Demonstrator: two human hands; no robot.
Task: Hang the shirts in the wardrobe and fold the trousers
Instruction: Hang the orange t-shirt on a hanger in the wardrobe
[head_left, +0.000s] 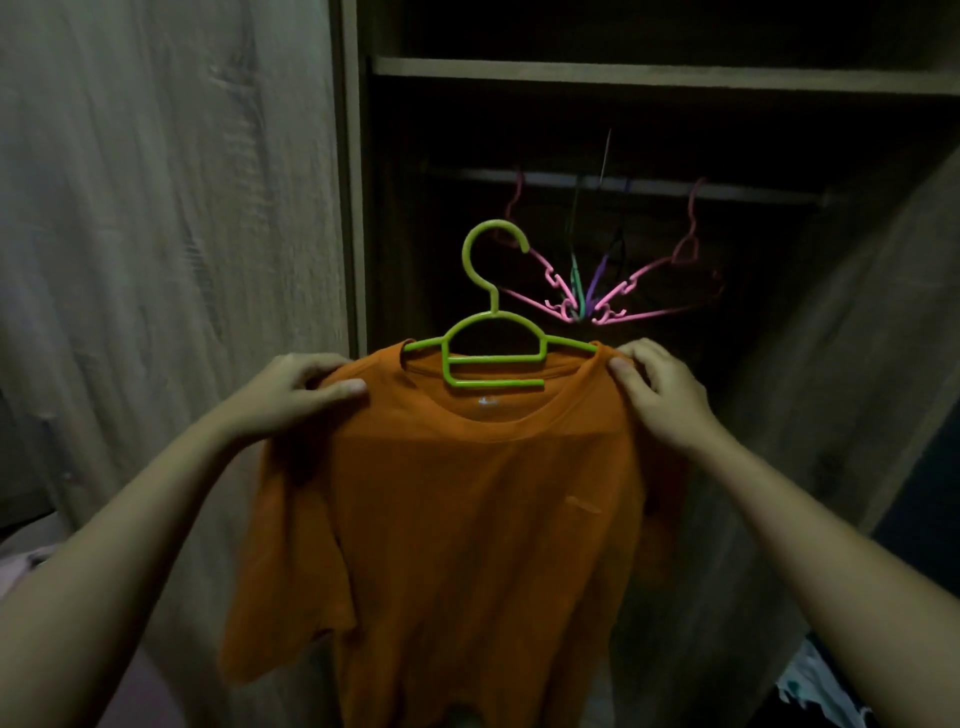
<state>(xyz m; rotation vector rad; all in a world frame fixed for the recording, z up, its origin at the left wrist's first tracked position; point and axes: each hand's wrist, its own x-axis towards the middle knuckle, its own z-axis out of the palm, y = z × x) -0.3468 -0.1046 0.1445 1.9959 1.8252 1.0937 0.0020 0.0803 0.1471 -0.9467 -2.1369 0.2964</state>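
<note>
An orange T-shirt (467, 519) hangs in front of me on a lime-green plastic hanger (493, 332) that sits inside its neck opening, hook pointing up. My left hand (301, 389) grips the shirt's left shoulder. My right hand (660, 389) pinches the right shoulder at the collar edge. Both hold the shirt up before the open wardrobe (623, 208), below its rail (727, 189). The hanger's arm tips are hidden under the fabric.
Several empty pink, green and purple hangers (587, 296) dangle from the rail in the dark interior. A wooden shelf (649, 75) runs above. The wardrobe door (171, 208) stands at the left. Loose clothes (815, 686) lie at the lower right.
</note>
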